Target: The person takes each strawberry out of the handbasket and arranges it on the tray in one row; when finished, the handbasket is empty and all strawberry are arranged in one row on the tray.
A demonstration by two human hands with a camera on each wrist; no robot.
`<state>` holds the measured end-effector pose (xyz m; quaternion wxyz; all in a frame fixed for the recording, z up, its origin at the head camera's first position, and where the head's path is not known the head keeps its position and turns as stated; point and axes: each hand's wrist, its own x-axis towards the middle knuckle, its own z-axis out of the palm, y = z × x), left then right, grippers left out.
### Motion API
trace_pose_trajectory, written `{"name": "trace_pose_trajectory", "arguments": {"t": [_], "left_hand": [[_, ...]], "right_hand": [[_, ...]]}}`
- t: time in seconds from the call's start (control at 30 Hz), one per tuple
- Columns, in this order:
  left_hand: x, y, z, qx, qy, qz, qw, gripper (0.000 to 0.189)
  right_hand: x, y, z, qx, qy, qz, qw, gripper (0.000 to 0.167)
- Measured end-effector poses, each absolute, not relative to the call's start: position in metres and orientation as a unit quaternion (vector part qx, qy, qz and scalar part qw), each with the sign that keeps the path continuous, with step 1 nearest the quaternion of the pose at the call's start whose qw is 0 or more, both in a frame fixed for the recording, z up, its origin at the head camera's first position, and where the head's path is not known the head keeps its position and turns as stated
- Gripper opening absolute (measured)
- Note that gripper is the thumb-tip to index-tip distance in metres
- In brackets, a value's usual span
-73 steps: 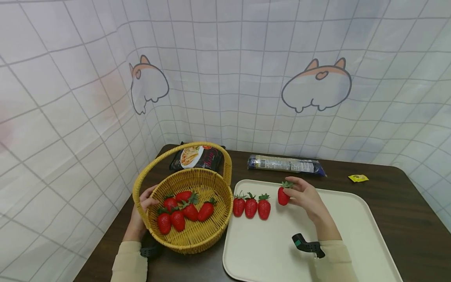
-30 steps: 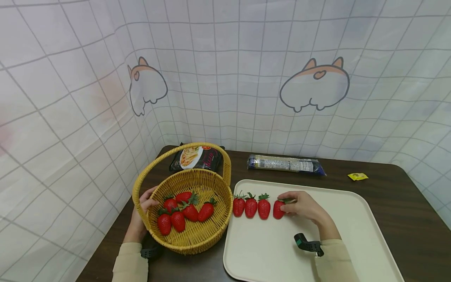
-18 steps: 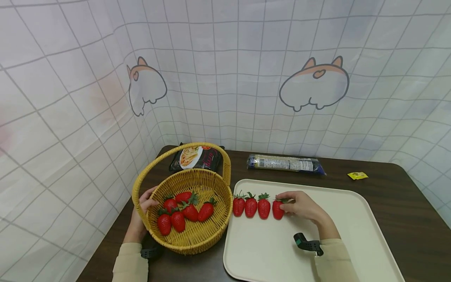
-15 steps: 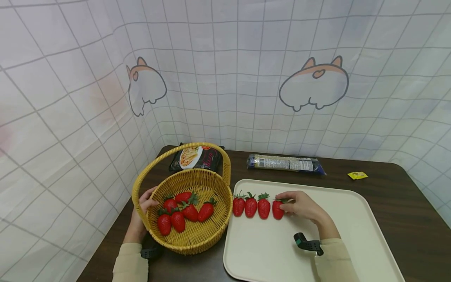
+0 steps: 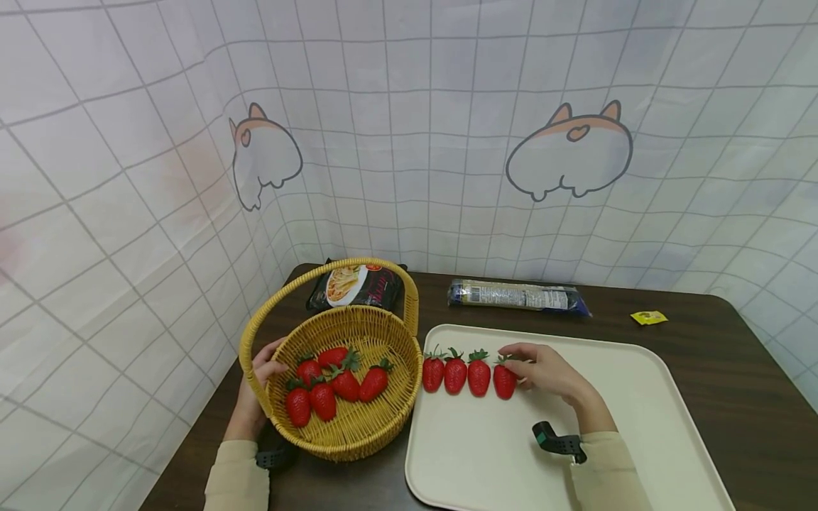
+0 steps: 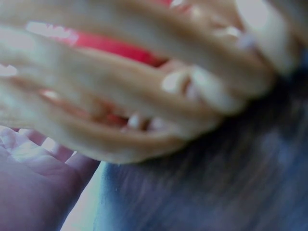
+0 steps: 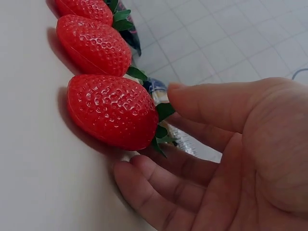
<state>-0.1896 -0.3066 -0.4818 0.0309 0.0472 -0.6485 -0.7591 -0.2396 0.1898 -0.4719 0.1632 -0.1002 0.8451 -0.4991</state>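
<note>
My left hand (image 5: 248, 401) holds the left side of a yellow wicker basket (image 5: 348, 443), its thumb over the rim below the tall arched handle. Several red strawberries with green leaves lie inside. In the blurred left wrist view the palm (image 6: 33, 178) shows beside the weave. My right hand (image 5: 546, 372) is over a cream tray (image 5: 486, 447), beside the rightmost strawberry (image 5: 504, 382) of a row. In the right wrist view, thumb and fingers are spread loosely about that strawberry's leaves (image 7: 165, 111), and its red body (image 7: 113, 110) rests on the tray.
Other strawberries (image 5: 455, 376) line the tray's left part, leaves away from me. Behind the basket lies a black food packet (image 5: 364, 287). A long clear-and-blue packet (image 5: 517, 296) lies behind the tray, with a small yellow sachet (image 5: 648, 318) at right. A grid-patterned curtain (image 5: 409, 142) hangs behind.
My right hand has lowered a strawberry onto the tray at the right end of the row, and its fingers have loosened from it. My left hand has stayed at the basket.
</note>
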Motion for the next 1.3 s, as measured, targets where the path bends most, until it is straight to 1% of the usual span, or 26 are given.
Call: {"name": "trace_pose_trajectory", "arguments": {"t": [0.13, 0.4, 0.57, 0.7, 0.87, 1.07, 1.17, 1.3], "left_hand": [[-0.190, -0.307, -0.482, 0.048, -0.649, -0.758, 0.031, 0.050], [-0.192, -0.307, -0.487, 0.050, -0.653, -0.755, 0.033, 0.050], [-0.191, -0.307, -0.486, 0.053, -0.654, -0.754, 0.031, 0.051], [-0.190, -0.307, -0.484, 0.053, -0.655, -0.753, 0.030, 0.050], [-0.189, -0.307, -0.482, 0.050, -0.655, -0.753, 0.028, 0.050], [-0.191, -0.308, -0.485, 0.049, -0.654, -0.754, 0.029, 0.051], [-0.192, -0.308, -0.486, 0.047, -0.654, -0.755, 0.030, 0.050], [-0.192, -0.308, -0.487, 0.049, -0.652, -0.756, 0.030, 0.050]], "right_hand": [[-0.240, 0.190, -0.471, -0.092, 0.852, -0.495, 0.141, 0.038], [-0.244, 0.194, -0.474, -0.018, 0.863, -0.499, 0.075, 0.038], [-0.243, 0.194, -0.469, -0.015, 0.841, -0.539, 0.037, 0.036], [-0.244, 0.186, -0.463, -0.022, 0.823, -0.568, 0.021, 0.035], [-0.241, 0.163, -0.455, -0.043, 0.802, -0.596, 0.024, 0.032], [-0.228, 0.121, -0.447, -0.102, 0.788, -0.606, 0.037, 0.026], [-0.219, 0.097, -0.442, -0.145, 0.781, -0.606, 0.048, 0.024], [-0.206, 0.068, -0.437, -0.229, 0.767, -0.596, 0.069, 0.022]]}}
